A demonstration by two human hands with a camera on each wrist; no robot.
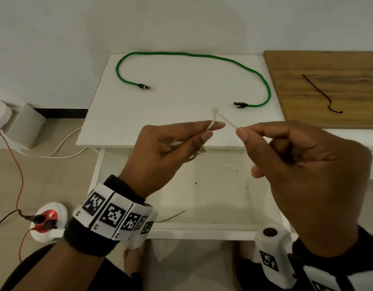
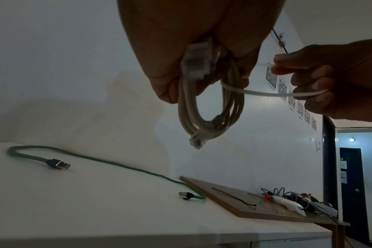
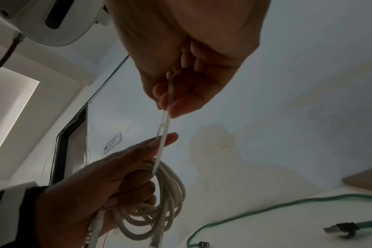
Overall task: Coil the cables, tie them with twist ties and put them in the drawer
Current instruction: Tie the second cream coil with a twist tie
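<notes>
Left hand grips the coiled grey cable; right hand pinches its white tie, unfastened. Beyond both hands, green cable lies uncoiled.

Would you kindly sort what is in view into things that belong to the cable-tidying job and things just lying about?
Job: white cable coiled in left hand; white tie pinched by right hand; green cable; black tie; open drawer.

Lying about: wooden board; red socket; floor wires.

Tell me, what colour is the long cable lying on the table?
Green cable, with dark plugs at both ends. The head view shows it best.
</notes>
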